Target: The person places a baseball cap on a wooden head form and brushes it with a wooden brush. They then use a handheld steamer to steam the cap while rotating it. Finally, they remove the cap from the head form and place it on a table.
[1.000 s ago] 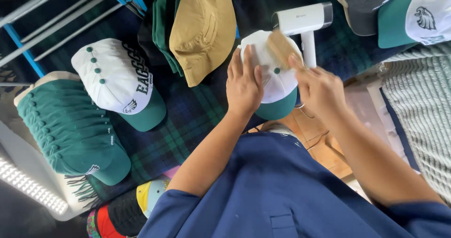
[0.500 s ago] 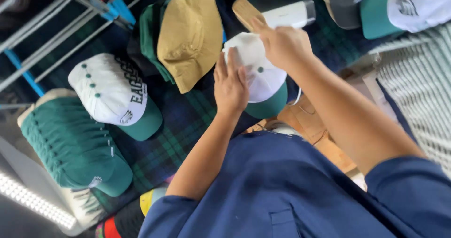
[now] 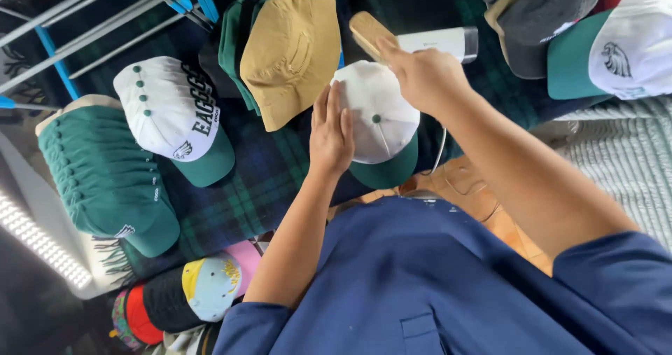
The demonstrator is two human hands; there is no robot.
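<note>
The white cap [image 3: 378,120] with a green brim lies on the plaid counter [image 3: 259,180]; the left hand [image 3: 331,132] rests flat and open against it, the right hand [image 3: 425,75] grips a wooden brush [image 3: 369,31]. Steady pressure likely keeps it from sliding.

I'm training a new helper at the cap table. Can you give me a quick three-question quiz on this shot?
1. True or false: the left hand lies flat on the white cap.
2. What does the right hand hold? A) tan brush B) scissors C) a tan cap
3. What colour is the white cap's brim?

Key: 1 true. 2 A. 3 green.
</note>
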